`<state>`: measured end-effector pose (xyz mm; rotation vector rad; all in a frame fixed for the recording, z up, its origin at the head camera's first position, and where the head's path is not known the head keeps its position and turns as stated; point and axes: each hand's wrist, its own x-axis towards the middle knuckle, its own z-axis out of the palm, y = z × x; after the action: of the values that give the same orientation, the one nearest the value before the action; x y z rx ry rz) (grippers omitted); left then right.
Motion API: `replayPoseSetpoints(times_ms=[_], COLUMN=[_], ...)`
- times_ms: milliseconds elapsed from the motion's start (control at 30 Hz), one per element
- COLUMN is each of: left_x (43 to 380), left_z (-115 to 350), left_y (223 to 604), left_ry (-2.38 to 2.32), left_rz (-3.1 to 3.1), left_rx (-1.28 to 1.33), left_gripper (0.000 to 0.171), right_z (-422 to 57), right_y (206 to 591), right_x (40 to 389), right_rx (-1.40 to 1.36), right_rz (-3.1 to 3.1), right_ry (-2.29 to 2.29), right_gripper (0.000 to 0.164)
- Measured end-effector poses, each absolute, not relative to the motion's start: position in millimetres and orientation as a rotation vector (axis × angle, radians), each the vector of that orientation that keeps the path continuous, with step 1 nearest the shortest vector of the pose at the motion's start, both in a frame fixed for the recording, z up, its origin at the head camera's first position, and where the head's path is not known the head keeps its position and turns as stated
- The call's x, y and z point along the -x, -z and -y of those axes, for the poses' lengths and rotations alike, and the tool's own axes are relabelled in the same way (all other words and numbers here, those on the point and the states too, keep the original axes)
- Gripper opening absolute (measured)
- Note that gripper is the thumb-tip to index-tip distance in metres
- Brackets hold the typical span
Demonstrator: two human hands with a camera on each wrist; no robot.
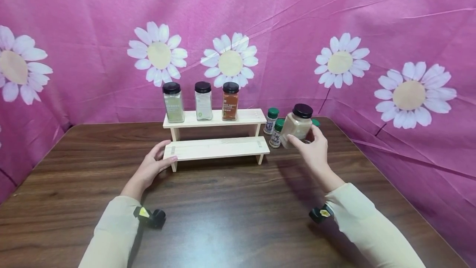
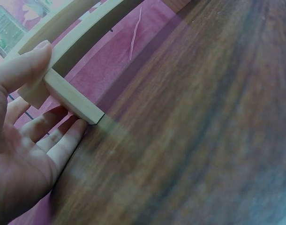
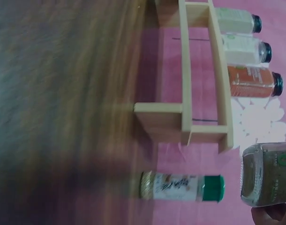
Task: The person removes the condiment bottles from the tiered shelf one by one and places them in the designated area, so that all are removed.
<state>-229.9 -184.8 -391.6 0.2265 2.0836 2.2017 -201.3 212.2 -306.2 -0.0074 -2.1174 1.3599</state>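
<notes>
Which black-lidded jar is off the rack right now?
The beige-filled jar, held in the right hand to the right of the rack; the pale green jar, white jar and red-orange jar stand on its upper shelf.

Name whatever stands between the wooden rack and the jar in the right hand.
In the head view, two green-capped bottles stand between the rack and that jar.
</notes>
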Motion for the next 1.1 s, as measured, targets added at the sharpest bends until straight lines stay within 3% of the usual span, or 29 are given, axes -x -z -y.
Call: replayPoseSetpoints(times_ms=[833,1100], left_x=[231.2,231.0], left_z=[184.8,184.8], left_y=[394.6,393.1], left_ry=[-2.216,-2.199], left_rz=[-2.075,-2.091], left_rx=[-0.243,-0.232], left_gripper=[0.067,0.067], right_z=[-274.9,-320.8], right_y=[340.7,388.9], right_x=[198.1,230.5], right_rx=[0.126,0.014], right_rz=[2.126,2.017], right_ry=[-1.257,-1.334], right_gripper=[0.042,0.045])
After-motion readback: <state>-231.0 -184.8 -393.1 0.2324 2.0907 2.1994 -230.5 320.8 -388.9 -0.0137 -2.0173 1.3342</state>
